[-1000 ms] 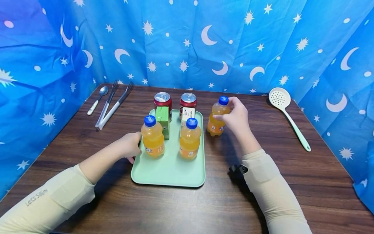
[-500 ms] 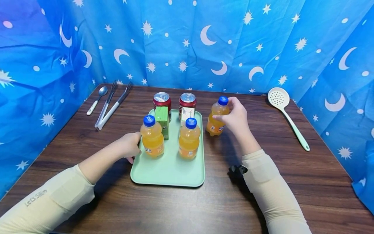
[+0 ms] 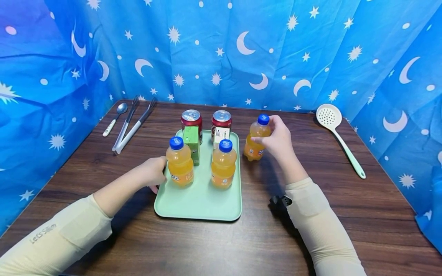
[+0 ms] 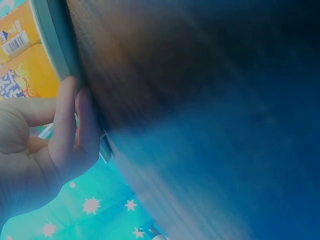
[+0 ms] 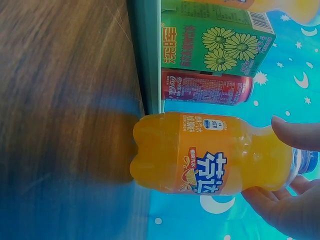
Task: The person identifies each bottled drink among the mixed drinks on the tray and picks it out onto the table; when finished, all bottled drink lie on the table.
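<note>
**Right hand (image 3: 280,138) grips an orange drink bottle (image 3: 253,149) beside the green tray (image 3: 198,205)**

The held bottle has a blue cap and is roughly upright, just right of the tray. The right hand's thumb and fingers (image 5: 267,202) grasp it around the neck and shoulder; whether its base touches the surface (image 3: 207,249) is hard to tell.

The left hand (image 3: 153,172) is at the tray's left side, with its fingers (image 4: 65,120) touching the rim. I cannot tell whether they grasp it or only rest there.

On the tray stand a left bottle (image 3: 181,168) and a right bottle (image 3: 223,168), both orange with blue caps. Behind them are a green carton (image 3: 192,138) and a pale-topped carton (image 3: 221,134), then a left can (image 3: 191,122) and a right can (image 3: 221,122), both red.

To the far left lie a spoon (image 3: 111,125) and tongs (image 3: 132,130); well to the right lies a slotted ladle (image 3: 337,135). A blue curtain (image 3: 203,57) with moons and stars surrounds the surface.
</note>
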The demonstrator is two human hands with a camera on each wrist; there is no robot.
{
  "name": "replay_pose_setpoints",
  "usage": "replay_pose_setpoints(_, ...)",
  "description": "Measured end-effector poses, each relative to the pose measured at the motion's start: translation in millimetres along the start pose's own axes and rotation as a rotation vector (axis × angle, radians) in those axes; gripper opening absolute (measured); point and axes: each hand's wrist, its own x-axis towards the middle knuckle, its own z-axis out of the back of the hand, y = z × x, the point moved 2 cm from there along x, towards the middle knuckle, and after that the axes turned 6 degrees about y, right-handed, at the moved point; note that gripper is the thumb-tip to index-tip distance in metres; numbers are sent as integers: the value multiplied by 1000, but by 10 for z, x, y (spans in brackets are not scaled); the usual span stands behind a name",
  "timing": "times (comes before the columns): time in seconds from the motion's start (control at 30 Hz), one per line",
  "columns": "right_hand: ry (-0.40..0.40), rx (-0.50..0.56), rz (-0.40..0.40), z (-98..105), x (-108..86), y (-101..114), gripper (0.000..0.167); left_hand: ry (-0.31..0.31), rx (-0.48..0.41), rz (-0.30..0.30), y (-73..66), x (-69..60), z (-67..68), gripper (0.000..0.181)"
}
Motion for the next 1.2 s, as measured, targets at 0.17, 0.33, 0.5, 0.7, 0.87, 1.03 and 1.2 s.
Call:
replay_pose_setpoints(0.17, -2, 0, -6, -2, 1, -6, 59, -1, 0, 1, 3, 4, -2, 39)
replay_pose_setpoints(0.33, -15, 10, -14, -7, 4, -16, 62, 0, -1, 3, 13, 10, -6, 38)
replay_pose_setpoints(0.5, -18, 18, -23, -12, 1, -10, 63, -1, -6, 5, 13, 15, -2, 38)
replay_pose_setpoints(0.7, -14, 18, -24, -4, -12, 5, 65, -2, -11, 9, 5, 12, 2, 41)
replay_pose_setpoints(0.87, -26, 25, -3, 33, -37, 30, 66, -3, -8, 1, -7, -1, 6, 41)
replay_pose_setpoints(1.03, -39, 43, 18, 79, -72, 43, 66, -5, -4, 0, -11, -3, 5, 40)
replay_pose_setpoints(1.2, -76, 41, 72, 116, -90, 49, 65, -1, -2, 5, -8, -1, -1, 41)
